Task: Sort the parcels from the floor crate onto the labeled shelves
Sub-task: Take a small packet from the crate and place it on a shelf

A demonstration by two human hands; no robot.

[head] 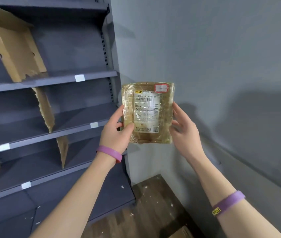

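- Left hand (117,130): thumb pressed flat on the lower-left front of the parcel (147,114), other fingers wrapped behind it, clamped on that edge.
- Right hand (185,129): fingers (177,108) run up the parcel's right edge with the thumb lower on the same edge, so the grip closes on that side.
- Parcel: flat, tan-brown, wrapped in shiny wrinkled clear film.
- A white shipping label covers the middle of its front, with a barcode, printed code lines and a small QR square low on the right.
- A small red-bordered sticker (161,87) sits at the top right; its writing is too faint to read.
- Parcel is held upright in mid-air between both hands, front to the camera, just right of the shelf unit's end post, level with the middle shelves and touching no shelf.
- Purple wristband (109,152) on the left wrist; a second purple band (228,202) with yellow lettering on the right forearm.
- Shelves (54,79): dark blue-grey metal, several tiers, on the left.
- White label tags (79,78) on the front lips, text unreadable.
- Torn cardboard dividers (44,109) stand tilted on the tiers and split them into bays.
- Plain grey wall (213,48) behind the parcel.
- Dark wood-plank floor (153,212) below, flecked with white bits.
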